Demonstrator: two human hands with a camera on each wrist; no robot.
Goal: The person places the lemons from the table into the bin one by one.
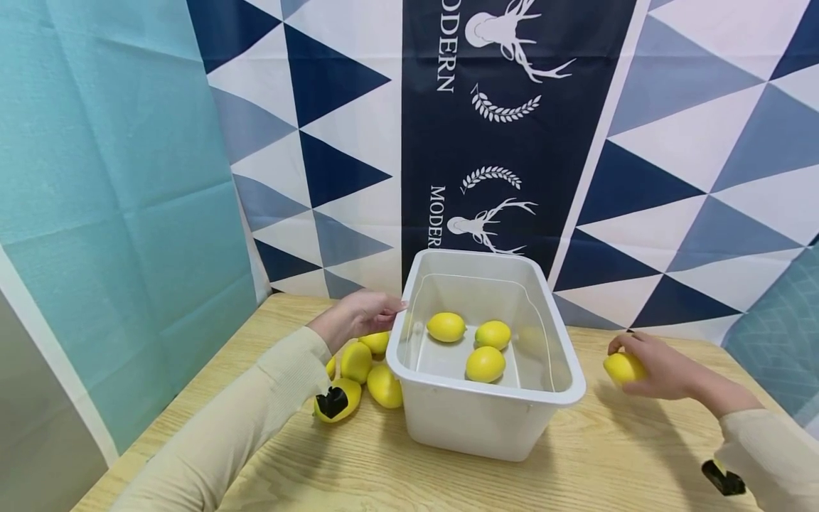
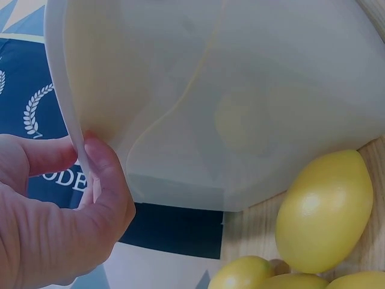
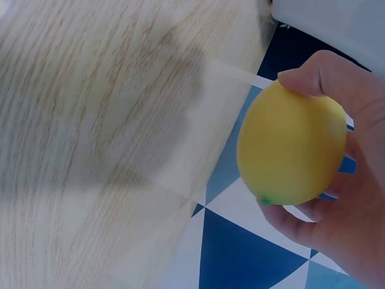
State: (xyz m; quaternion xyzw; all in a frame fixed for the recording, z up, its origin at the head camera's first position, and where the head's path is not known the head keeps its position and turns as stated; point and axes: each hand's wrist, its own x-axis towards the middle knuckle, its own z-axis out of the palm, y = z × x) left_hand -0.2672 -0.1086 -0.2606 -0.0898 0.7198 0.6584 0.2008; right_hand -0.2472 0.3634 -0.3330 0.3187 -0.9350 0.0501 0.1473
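Note:
A white plastic bin (image 1: 473,419) stands mid-table with three lemons inside, one of them a lemon (image 1: 485,364) nearest the front wall. My left hand (image 1: 363,313) pinches the bin's left rim between thumb and fingers, as the left wrist view shows up close. Over the table to the right of the bin, my right hand (image 1: 659,366) grips a single lemon (image 3: 292,144), fingers and thumb wrapped around its sides. Beside the bin's left wall lies a group of several lemons (image 1: 385,386), partly hidden behind my left forearm.
The wooden table (image 1: 614,462) ends at the back against a patterned cloth (image 1: 345,142) with triangles and deer heads. A teal curtain (image 1: 128,178) hangs along the left side. Black patches show at both sleeves.

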